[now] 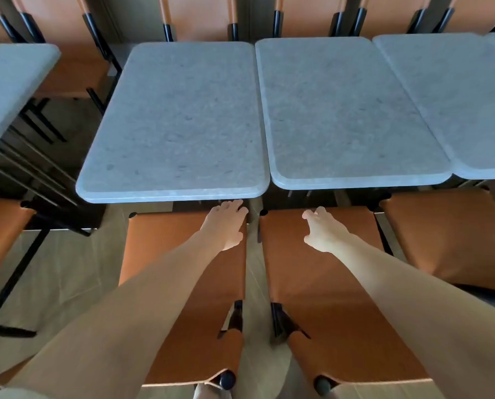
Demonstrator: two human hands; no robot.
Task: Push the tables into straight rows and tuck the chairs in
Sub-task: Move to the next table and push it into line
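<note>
Two grey stone-look tables stand side by side in front of me: the left table [177,122] and the right table [347,110], with a thin gap between them. The left table's near edge sits slightly closer to me than the right one's. Below them stand two orange leather chairs with black frames, the left chair [159,246] and the right chair [315,286]. My left hand [224,226] stretches over the left chair's seat, fingers straight, just under the left table's near edge. My right hand [322,228] reaches over the right chair's seat with relaxed fingers, holding nothing.
A third grey table [453,93] adjoins on the right and another table [7,90] stands apart on the left. More orange chairs line the far side [200,15] and flank me at left [1,234] and right [453,234]. The floor is pale wood.
</note>
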